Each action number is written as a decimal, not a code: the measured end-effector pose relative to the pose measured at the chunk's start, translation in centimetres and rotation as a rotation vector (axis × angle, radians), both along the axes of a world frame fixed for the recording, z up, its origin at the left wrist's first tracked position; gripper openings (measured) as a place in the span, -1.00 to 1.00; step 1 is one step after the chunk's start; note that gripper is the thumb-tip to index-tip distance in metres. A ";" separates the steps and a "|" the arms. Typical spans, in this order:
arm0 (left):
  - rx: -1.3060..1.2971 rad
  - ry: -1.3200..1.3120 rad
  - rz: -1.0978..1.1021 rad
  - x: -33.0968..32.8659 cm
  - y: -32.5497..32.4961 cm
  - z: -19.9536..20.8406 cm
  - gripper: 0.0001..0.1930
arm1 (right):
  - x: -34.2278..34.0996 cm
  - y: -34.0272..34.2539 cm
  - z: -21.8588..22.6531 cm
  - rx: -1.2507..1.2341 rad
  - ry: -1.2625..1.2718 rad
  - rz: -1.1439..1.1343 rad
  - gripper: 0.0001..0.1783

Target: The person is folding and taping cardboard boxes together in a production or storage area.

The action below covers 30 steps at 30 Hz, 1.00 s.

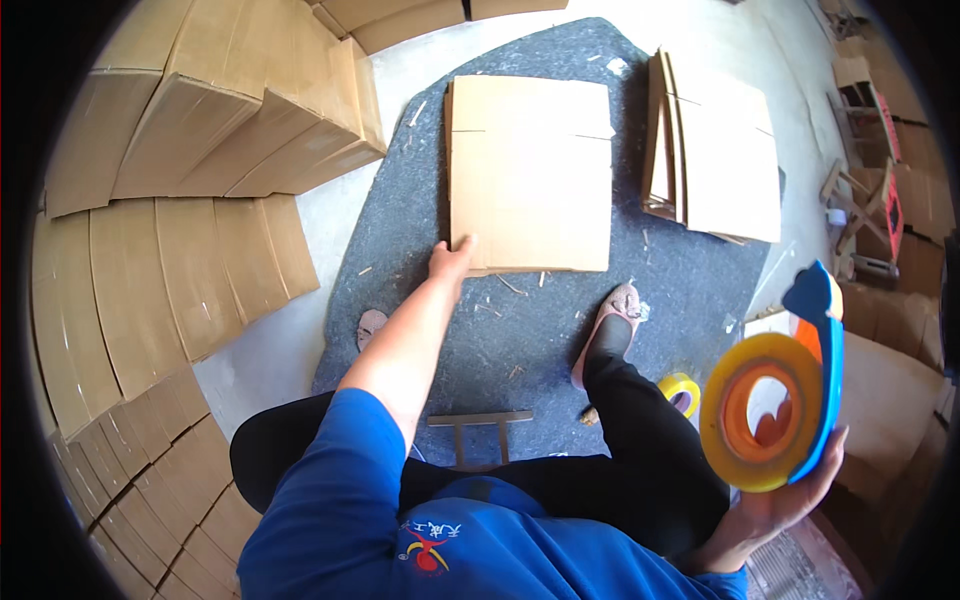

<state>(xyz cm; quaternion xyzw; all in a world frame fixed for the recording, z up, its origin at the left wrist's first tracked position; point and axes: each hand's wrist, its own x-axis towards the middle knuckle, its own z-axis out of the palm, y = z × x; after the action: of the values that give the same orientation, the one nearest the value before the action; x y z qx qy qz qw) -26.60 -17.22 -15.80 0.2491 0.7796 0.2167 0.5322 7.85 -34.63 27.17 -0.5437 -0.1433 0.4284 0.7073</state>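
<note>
A stack of flattened cardboard boxes [530, 180] lies on a dark grey mat in front of me. My left hand [453, 260] grips its near left corner, thumb on top and the other fingers mostly hidden at the edge. Off to the right, my right hand [800, 490] holds up a tape dispenser [828, 370] with a blue frame and an orange hub. A wide roll of yellowish packing tape [722, 430] is mounted on it. Part of the right hand's grip is hidden behind the roll.
Another stack of flat cardboard [725, 150] lies farther right on the mat [400, 200]. Made-up cartons [170, 280] are piled along the left. A yellow tape roll [680, 390] rests beside my right leg. Folding stools [870, 210] stand at the far right.
</note>
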 end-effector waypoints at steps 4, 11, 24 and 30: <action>-0.117 0.247 0.009 5.2 0.9 0.0 -0.25 | -2.4 -0.7 -0.7 -0.117 -0.794 -0.077 -0.54; -0.150 -0.319 -0.074 0.3 0.8 2.4 -0.19 | 1.5 -4.1 -1.0 -0.244 -1.148 -0.014 -0.53; -0.299 0.020 -1.135 -10.4 -10.4 2.6 -0.07 | -0.4 -0.5 0.9 0.109 0.073 0.236 -0.61; -0.384 0.246 -1.040 -11.1 -6.3 5.5 -0.23 | -1.4 -0.1 1.6 0.104 0.044 0.285 -0.63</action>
<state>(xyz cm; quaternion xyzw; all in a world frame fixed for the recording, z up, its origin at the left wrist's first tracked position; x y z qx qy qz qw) -37.69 -23.54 -10.31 0.5227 0.6359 -0.2502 0.5097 6.43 -34.69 28.77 -0.4708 -0.2256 0.5285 0.6695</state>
